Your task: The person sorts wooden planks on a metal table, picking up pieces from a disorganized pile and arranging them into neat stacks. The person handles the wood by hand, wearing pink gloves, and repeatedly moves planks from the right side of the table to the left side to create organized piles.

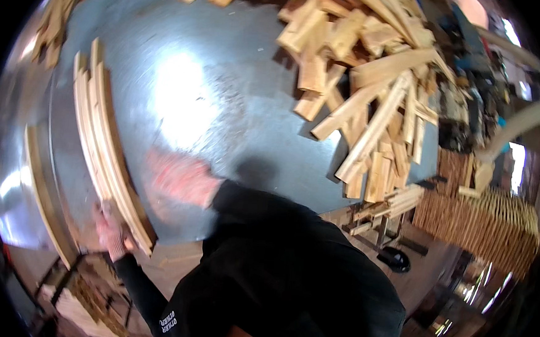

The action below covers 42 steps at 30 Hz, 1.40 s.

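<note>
Several long pale wooden strips (102, 124) lie side by side on the left part of the grey metal tabletop (240, 148). At their near end my left hand (111, 232), in a light glove, is closed around the strips' edge and covers part of them. To the right of the strips my right hand (183, 177), in a reddish glove, passes low over the tabletop. Motion smears its fingers, so their pose is unclear, and I see nothing in it.
A large loose heap of short wooden pieces (374, 82) covers the table's right side. One separate strip (43, 195) lies at the far left. More strips (57, 16) lie at the upper left. A neat stack of wood (476, 227) stands beyond the right edge.
</note>
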Each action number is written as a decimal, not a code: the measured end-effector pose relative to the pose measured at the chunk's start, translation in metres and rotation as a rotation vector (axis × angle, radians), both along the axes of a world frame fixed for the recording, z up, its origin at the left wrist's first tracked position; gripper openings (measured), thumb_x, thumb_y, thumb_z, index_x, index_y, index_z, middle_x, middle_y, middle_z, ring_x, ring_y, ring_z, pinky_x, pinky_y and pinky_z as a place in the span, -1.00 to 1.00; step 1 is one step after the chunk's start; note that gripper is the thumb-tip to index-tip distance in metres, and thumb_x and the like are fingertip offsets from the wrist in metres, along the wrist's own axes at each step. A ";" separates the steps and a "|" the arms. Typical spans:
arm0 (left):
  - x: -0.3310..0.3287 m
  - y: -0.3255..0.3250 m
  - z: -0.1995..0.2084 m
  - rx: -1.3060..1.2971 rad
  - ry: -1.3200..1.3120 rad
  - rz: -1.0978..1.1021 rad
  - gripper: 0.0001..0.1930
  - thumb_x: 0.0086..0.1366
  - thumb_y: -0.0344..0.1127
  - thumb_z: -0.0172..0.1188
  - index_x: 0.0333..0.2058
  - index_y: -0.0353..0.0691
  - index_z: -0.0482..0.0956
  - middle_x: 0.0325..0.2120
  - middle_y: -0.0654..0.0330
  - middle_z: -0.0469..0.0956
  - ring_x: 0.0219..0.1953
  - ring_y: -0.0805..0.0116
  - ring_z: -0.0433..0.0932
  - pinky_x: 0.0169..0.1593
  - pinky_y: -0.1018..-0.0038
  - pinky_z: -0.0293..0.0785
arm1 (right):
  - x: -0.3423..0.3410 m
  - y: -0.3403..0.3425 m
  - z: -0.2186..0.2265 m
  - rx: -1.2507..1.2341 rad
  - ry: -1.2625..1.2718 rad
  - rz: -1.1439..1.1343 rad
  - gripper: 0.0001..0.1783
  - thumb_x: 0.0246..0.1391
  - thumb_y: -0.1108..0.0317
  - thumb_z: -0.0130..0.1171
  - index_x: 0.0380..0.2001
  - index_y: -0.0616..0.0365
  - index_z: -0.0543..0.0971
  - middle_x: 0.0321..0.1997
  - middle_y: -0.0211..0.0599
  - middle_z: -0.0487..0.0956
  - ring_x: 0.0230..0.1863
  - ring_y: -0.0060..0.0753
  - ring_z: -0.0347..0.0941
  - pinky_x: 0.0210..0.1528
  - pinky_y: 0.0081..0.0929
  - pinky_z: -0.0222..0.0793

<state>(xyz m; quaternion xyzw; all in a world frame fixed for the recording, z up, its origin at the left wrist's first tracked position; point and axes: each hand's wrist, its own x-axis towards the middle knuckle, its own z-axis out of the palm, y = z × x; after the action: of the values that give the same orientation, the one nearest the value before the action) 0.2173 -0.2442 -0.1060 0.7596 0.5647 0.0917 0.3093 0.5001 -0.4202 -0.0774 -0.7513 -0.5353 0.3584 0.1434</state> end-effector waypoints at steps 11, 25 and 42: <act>0.304 -0.204 0.140 -0.405 -0.538 -0.575 -0.38 0.26 -0.20 0.32 0.25 -0.30 0.42 -0.02 0.03 0.64 0.02 0.24 0.62 0.17 0.37 0.48 | 0.346 -0.311 0.020 0.153 -0.192 -1.783 0.46 -0.10 -0.24 0.41 0.48 0.35 -0.31 0.45 0.35 0.17 0.45 0.20 0.17 0.46 -0.15 0.09; 0.620 -0.382 0.104 -0.341 -0.419 -1.173 0.11 -0.01 0.30 0.40 0.41 -0.10 0.12 0.12 -0.19 0.50 0.23 -0.07 0.44 0.29 0.19 0.33 | 0.289 -0.399 0.065 0.631 0.006 -1.327 -0.06 0.14 0.23 0.31 0.42 0.40 0.06 0.36 0.12 0.34 0.35 -0.01 0.31 0.39 -0.24 0.21; 0.419 -0.327 0.058 -1.411 -1.267 -0.017 -0.29 0.16 -0.26 0.24 0.27 -0.35 0.26 0.02 -0.11 0.53 -0.10 -0.02 0.63 0.04 0.07 0.60 | 0.686 -0.296 0.134 -0.086 -0.616 -0.539 0.37 -0.21 -0.43 0.30 0.44 0.37 0.08 0.41 0.20 0.32 0.42 0.07 0.26 0.43 -0.25 0.16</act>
<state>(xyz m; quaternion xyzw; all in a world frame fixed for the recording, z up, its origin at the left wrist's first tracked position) 0.6362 -0.5710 -0.0482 0.2100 0.2113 0.1223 0.9467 1.1865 -0.7161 0.0567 -0.9421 -0.3218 0.0882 0.0335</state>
